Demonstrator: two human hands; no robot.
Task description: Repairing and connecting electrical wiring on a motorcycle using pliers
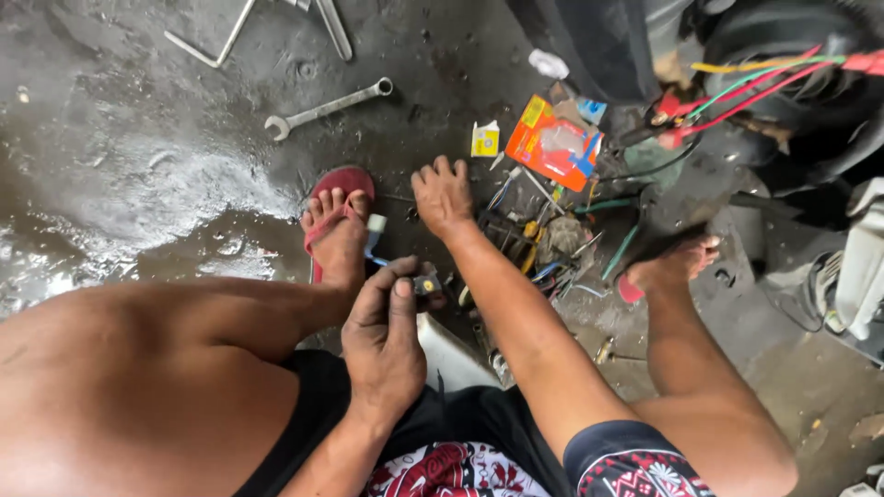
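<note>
My left hand (382, 322) is low in the middle, thumb and fingers pinched on a small dark part with a yellow spot (426, 285). My right hand (442, 195) stretches forward, palm down and fingers apart, on the wet floor at the left edge of a heap of wires and small tools (543, 247). Nothing shows in its grasp. An orange blister pack (552, 147) and a small yellow packet (485, 140) lie just beyond that hand.
A combination wrench (327, 106) and a bent metal bar (212, 46) lie on the wet concrete at top left. My feet (336, 235) (677, 262) flank the heap. Red and green wires (755, 87) run from a dark vehicle body at top right.
</note>
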